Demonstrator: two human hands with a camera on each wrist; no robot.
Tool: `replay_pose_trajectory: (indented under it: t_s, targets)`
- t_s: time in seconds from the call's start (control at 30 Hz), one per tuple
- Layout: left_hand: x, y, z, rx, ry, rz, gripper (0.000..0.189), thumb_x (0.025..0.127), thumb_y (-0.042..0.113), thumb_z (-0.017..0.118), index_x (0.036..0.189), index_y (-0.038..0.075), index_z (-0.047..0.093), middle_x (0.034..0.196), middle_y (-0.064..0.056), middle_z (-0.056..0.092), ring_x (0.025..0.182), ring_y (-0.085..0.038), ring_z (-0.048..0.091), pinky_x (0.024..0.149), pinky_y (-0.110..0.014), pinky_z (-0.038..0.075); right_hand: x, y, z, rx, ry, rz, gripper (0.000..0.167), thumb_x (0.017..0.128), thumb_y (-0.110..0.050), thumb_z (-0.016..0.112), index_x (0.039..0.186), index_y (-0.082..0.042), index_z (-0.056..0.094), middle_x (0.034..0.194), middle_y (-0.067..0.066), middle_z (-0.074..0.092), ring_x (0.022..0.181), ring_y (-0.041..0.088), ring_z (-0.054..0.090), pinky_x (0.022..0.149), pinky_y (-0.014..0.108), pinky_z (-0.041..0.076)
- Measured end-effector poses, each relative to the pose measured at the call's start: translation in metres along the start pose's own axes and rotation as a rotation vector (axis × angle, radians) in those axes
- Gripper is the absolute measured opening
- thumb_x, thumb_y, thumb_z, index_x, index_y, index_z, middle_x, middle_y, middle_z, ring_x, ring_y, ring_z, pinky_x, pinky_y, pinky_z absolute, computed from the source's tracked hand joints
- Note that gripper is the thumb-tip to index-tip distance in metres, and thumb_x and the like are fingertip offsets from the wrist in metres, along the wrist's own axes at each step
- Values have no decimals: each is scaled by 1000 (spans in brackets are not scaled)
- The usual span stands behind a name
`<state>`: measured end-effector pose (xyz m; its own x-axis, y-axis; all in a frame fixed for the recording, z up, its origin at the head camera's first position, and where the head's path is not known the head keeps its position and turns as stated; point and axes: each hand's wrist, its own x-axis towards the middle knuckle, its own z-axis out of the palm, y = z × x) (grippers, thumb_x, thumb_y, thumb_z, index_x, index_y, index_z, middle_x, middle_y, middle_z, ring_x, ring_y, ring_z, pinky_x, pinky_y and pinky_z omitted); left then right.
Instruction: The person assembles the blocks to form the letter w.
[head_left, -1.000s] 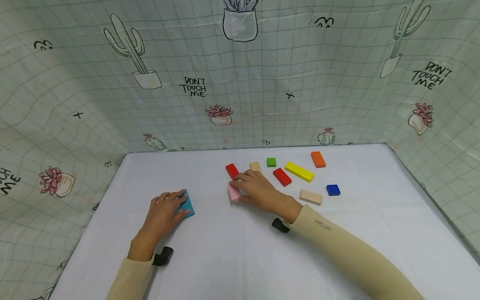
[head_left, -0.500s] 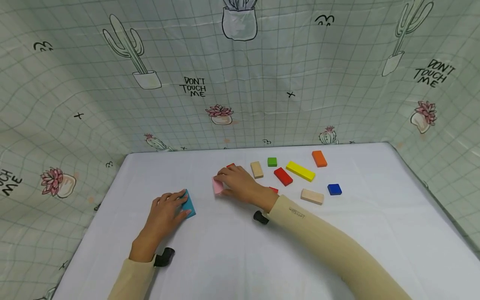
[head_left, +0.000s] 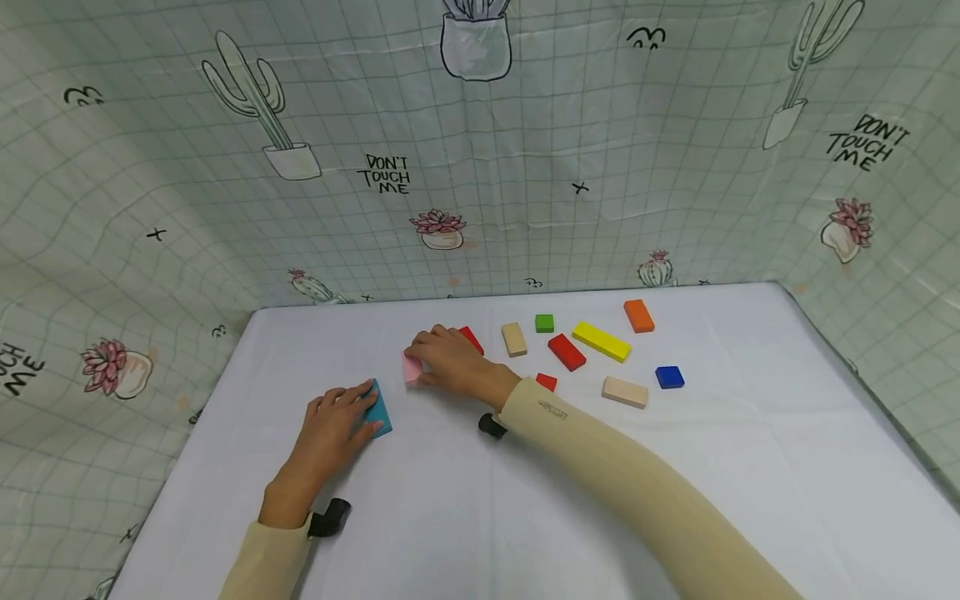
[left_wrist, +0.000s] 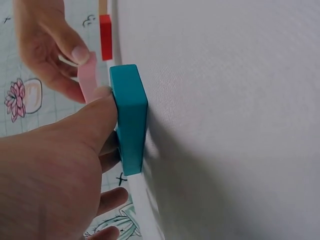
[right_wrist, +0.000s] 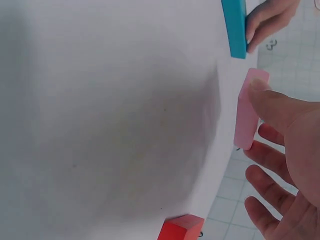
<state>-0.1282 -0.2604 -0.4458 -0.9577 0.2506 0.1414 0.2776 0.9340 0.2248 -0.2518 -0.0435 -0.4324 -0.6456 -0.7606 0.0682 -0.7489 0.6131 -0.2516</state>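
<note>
A teal-blue rectangular block (head_left: 379,413) stands at the left of the table, and my left hand (head_left: 327,434) grips it between thumb and fingers. In the left wrist view the teal block (left_wrist: 131,122) appears on edge, with the thumb against one side. My right hand (head_left: 452,364) pinches a pink block (head_left: 412,369) just beyond and to the right of the teal one. The right wrist view shows the pink block (right_wrist: 246,110) between thumb and index finger, apart from the teal block (right_wrist: 235,30). Partly behind my right hand lies a red block (head_left: 471,338).
Right of my right hand lie a beige block (head_left: 514,339), a green block (head_left: 544,323), another red block (head_left: 566,352), a yellow bar (head_left: 602,342), an orange block (head_left: 639,316), a blue block (head_left: 670,377) and a pale wooden block (head_left: 625,392). A small red block (head_left: 546,382) sits near my sleeve.
My right hand has carried the pink block leftward toward the teal block, uncovering the beige block and a small red one. My left hand has stayed in place on the teal block.
</note>
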Motion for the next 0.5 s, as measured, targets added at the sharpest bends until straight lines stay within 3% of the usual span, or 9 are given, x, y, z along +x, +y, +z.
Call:
replay_pose_trajectory:
  t_s: [0.23, 0.5]
  targets:
    - [0, 4, 2, -28, 11, 34, 50, 94, 19, 80, 137, -4, 68, 151, -20, 59, 130, -47, 55, 105, -68, 42, 13, -3, 1, -14, -12, 19, 47, 101, -28, 75, 144, -11, 66, 143, 5, 65, 133, 26, 55, 112, 40, 46]
    - [3, 6, 3, -18, -12, 27, 51, 96, 21, 79, 139, -3, 66, 152, -19, 58, 131, -47, 53, 107, -68, 41, 30, -9, 2, -39, -11, 23, 45, 102, -31, 74, 142, -13, 67, 141, 4, 66, 130, 25, 57, 109, 39, 48]
